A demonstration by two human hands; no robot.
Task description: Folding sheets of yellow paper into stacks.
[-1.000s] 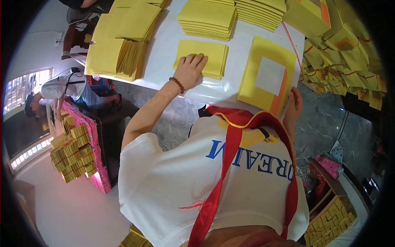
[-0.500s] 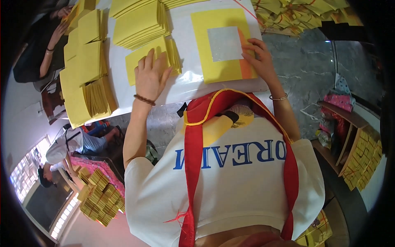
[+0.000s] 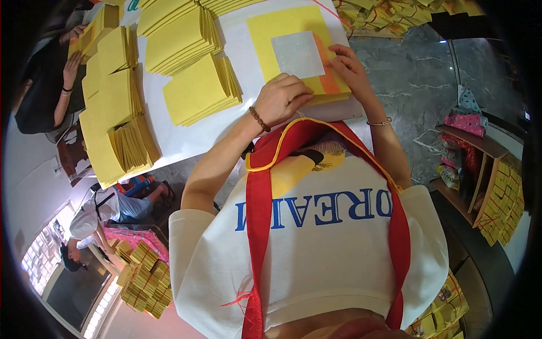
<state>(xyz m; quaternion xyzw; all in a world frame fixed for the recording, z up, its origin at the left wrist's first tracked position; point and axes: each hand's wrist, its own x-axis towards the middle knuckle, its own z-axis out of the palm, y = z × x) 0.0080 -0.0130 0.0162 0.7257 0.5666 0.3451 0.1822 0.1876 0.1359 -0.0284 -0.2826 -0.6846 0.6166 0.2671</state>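
Left hand (image 3: pixel 284 99) curled at the near edge of the yellow rectangular paper stack (image 3: pixel 262 39), grip impossible to tell; right hand (image 3: pixel 351 69), loosely open, touching its orange strip (image 3: pixel 326 70).

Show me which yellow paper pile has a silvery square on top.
The pile between the left hand and right hand: its silvery square sets it apart from the plain yellow piles to its left.

A grey marbled floor (image 3: pixel 395 70) with white veins spreads beyond the rectangular, white-covered worktop (image 3: pixel 237 53). At right stands a brown wooden open cabinet (image 3: pixel 474 142). At left, daylight glares through a barred window (image 3: pixel 49 242) beside a plain pale wall (image 3: pixel 35 169); a pink patterned cloth (image 3: pixel 144 237) covers a table there.
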